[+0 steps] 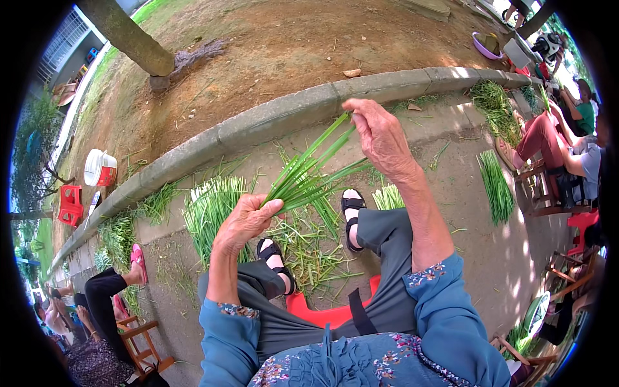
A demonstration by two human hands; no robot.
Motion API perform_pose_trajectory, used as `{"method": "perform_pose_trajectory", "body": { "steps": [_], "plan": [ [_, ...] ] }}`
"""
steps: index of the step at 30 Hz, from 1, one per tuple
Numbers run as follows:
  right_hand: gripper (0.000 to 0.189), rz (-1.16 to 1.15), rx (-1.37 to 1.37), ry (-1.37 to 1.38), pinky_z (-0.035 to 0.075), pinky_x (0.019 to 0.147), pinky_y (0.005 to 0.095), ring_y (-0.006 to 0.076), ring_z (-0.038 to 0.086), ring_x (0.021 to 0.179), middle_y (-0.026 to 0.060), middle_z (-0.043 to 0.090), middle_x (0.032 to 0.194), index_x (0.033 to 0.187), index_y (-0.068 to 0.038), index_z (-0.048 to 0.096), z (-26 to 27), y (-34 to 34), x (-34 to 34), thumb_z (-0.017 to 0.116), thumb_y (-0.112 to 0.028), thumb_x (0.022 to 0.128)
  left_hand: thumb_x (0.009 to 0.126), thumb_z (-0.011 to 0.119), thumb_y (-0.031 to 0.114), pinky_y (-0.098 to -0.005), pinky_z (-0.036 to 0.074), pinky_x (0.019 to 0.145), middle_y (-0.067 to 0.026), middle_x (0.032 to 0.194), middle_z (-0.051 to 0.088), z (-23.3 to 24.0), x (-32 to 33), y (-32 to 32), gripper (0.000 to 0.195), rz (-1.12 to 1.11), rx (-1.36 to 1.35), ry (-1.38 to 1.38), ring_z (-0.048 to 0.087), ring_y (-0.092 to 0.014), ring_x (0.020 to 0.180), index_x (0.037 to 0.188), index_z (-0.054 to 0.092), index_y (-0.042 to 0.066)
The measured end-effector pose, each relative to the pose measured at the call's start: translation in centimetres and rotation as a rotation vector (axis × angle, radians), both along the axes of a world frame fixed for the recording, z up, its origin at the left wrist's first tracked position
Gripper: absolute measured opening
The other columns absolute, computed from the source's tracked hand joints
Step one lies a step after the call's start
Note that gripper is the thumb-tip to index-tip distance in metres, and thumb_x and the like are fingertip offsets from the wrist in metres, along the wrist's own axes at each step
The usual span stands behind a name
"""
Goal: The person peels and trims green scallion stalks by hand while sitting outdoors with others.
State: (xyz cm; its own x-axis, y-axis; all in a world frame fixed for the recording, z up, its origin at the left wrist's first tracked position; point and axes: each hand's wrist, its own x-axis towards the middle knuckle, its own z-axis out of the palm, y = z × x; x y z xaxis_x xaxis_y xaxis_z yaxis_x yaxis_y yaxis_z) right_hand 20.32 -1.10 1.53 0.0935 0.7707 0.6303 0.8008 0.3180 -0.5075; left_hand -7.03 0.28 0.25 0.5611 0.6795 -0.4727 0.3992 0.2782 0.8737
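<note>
My left hand (249, 217) is closed around the lower part of a small bunch of long green chive-like leaves (302, 176), which fan out up and to the right. My right hand (384, 138) is raised at the leaf tips, thumb and forefinger beside the ends; whether they pinch a leaf is unclear. Below my left hand lies a thick pile of chive stalks (213, 210) with pale ends. Loose trimmings (309, 256) are strewn between my sandalled feet. A further pale-ended bundle (388, 197) is partly hidden behind my right knee.
I sit on a red plastic stool (321, 315). A concrete kerb (275, 116) curves ahead, with bare soil beyond. A white bucket (99, 167) and red stool (71, 205) stand left. Seated people are at both sides; a green bundle (496, 188) lies right.
</note>
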Motion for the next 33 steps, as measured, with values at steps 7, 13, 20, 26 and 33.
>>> {"method": "perform_pose_trajectory", "body": {
  "steps": [7, 13, 20, 26, 33],
  "plan": [
    [0.012, 0.023, -0.052, -0.069, 0.048, 0.067, 0.0359, 0.0268, 0.057, 0.078, 0.0089, 0.055, 0.08, 0.092, -0.007, 0.058, -0.2, -0.2, 0.3, 0.056, -0.006, 0.08, 0.086, 0.056, 0.037, -0.0212, 0.018, 0.039, 0.0096, 0.047, 0.032, -0.2, 0.0, 0.1, 0.035, -0.018, 0.004, -0.013, 0.026, -0.001, 0.042, 0.078, 0.063, 0.004],
    [0.005, -0.094, 0.02, -0.296, 0.045, 0.065, 0.034, 0.0219, 0.057, 0.075, 0.0052, 0.055, 0.076, 0.082, -0.008, 0.057, -0.9, 0.1, 0.2, 0.058, -0.008, 0.077, 0.087, 0.056, 0.037, -0.0212, 0.018, 0.039, 0.0095, 0.047, 0.032, -0.4, -0.1, 0.1, 0.035, -0.017, -0.003, -0.006, 0.026, -0.001, 0.041, 0.077, 0.063, 0.004],
    [0.007, -0.427, 0.008, -0.279, 0.04, 0.064, 0.0336, 0.0187, 0.058, 0.071, 0.0024, 0.056, 0.071, 0.079, -0.011, 0.057, -1.2, 0.5, -1.0, 0.061, -0.012, 0.073, 0.087, 0.055, 0.037, -0.021, 0.017, 0.039, 0.0094, 0.047, 0.031, -0.5, 0.8, -0.1, 0.035, -0.027, 0.013, -0.024, 0.025, -0.001, 0.041, 0.075, 0.063, 0.004],
    [0.007, -0.379, 0.206, 0.123, 0.045, 0.056, 0.0334, 0.0185, 0.061, 0.063, 0.0048, 0.062, 0.074, 0.078, -0.008, 0.061, 0.4, 0.2, -0.1, 0.065, -0.011, 0.073, 0.087, 0.055, 0.036, -0.0215, 0.015, 0.038, 0.0095, 0.046, 0.03, -0.5, 0.6, 0.0, 0.035, 0.074, -0.043, -0.055, 0.023, -0.001, 0.04, 0.075, 0.061, 0.005],
    [0.005, 0.055, -0.075, 0.012, 0.038, 0.067, 0.032, 0.0154, 0.059, 0.065, -0.0003, 0.06, 0.065, 0.07, -0.01, 0.062, 0.4, -0.5, -3.0, 0.064, -0.014, 0.072, 0.087, 0.055, 0.036, -0.0213, 0.013, 0.036, 0.0095, 0.045, 0.031, -0.3, 0.6, 0.2, 0.033, 0.132, -0.097, -0.114, 0.022, -0.001, 0.038, 0.076, 0.061, 0.005]
  ]
}}
